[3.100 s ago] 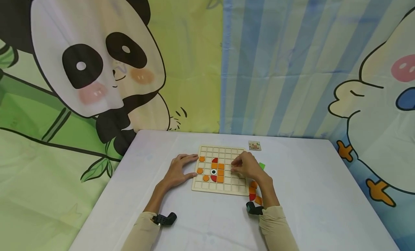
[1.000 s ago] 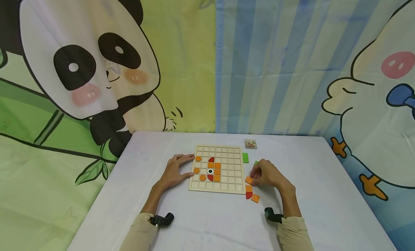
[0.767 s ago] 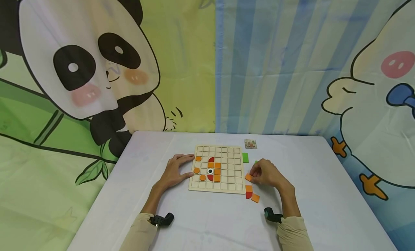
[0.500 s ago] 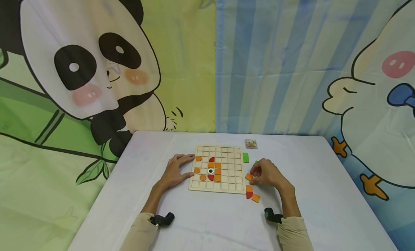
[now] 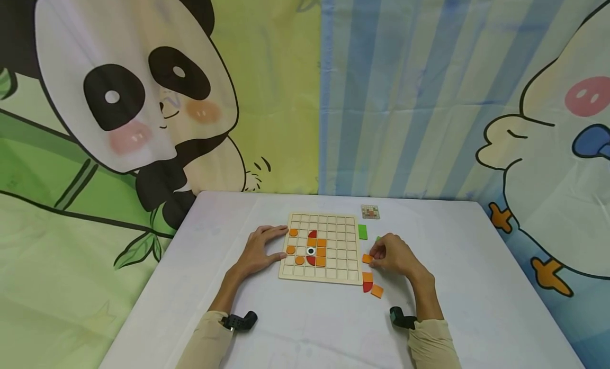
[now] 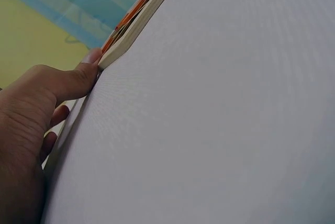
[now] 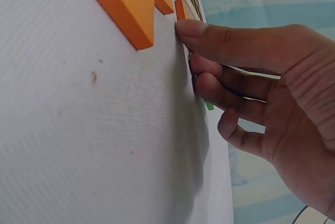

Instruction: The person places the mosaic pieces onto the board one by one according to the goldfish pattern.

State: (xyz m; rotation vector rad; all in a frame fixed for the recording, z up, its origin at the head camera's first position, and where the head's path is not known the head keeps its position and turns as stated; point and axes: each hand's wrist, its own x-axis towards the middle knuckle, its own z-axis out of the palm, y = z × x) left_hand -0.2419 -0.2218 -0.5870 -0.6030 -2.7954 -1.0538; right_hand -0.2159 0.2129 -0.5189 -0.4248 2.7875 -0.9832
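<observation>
In the head view, my left hand [image 5: 259, 252] spans the left edge of a light wooden grid board [image 5: 340, 260], thumb and fingertips touching its side. The left wrist view shows the thumb [image 6: 78, 80] against the board's corner. On the board lie three orange round pieces [image 5: 299, 260], several orange square tiles [image 5: 321, 261], two red quarter-round pieces [image 5: 312, 234] and a white tile with a black dot [image 5: 311, 251]. Just right of the board, my right hand [image 5: 393, 254] pinches an orange square tile [image 5: 367, 258] between thumb and curled fingers; the far side of that tile is hidden.
By the board's lower right corner lie two more orange square tiles [image 5: 377, 291] and a red quarter-round piece [image 5: 367, 287]. A green tile [image 5: 363, 232] sits beside the upper right edge; another green piece [image 5: 378, 239] is partly behind my right hand. A small patterned card [image 5: 370, 212] lies farther back.
My right hand has moved from above the board's right part to the orange tile beside it. Over the last second that tile has turned straighter. My left hand keeps its place.
</observation>
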